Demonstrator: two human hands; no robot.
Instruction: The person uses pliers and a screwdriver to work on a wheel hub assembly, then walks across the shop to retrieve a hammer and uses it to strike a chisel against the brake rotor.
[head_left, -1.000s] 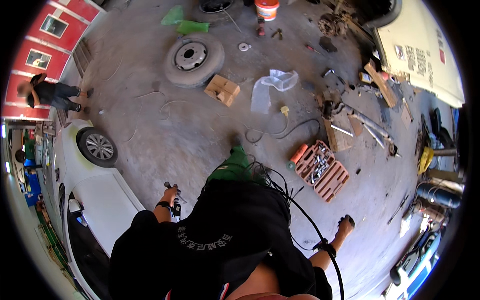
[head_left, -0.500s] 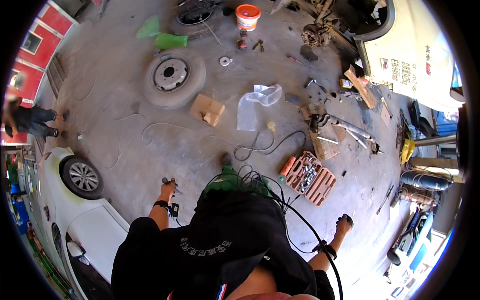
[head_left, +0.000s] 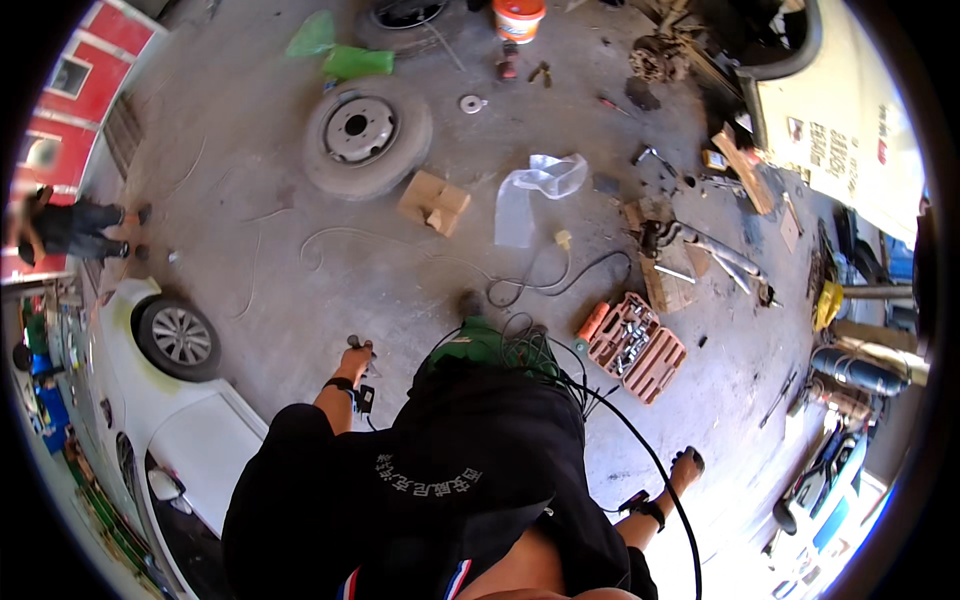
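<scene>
My left hand (head_left: 355,362) is closed on a grey metal tool, low over the floor beside the white car (head_left: 205,450). My right hand (head_left: 686,467) is out to the right with its fingers curled around something dark that I cannot make out. In front of me lies an open socket case (head_left: 640,355) with metal sockets and an orange cylinder (head_left: 592,320) beside it. A cord (head_left: 520,290) winds across the concrete near my green-trousered legs (head_left: 480,340). Black cables hang at my waist and by my right arm.
A loose wheel (head_left: 370,135), cardboard box (head_left: 433,205), plastic sheet (head_left: 540,190) and orange bucket (head_left: 518,22) lie ahead. Pipes (head_left: 710,250), boards (head_left: 745,170) and a cream vehicle (head_left: 840,120) are at right. A co-worker (head_left: 70,230) is at left by a red wall (head_left: 85,60).
The view has shifted back and forth, moving the floor's contents slightly within the picture. My right hand sits a little lower in view. Both hands remain closed.
</scene>
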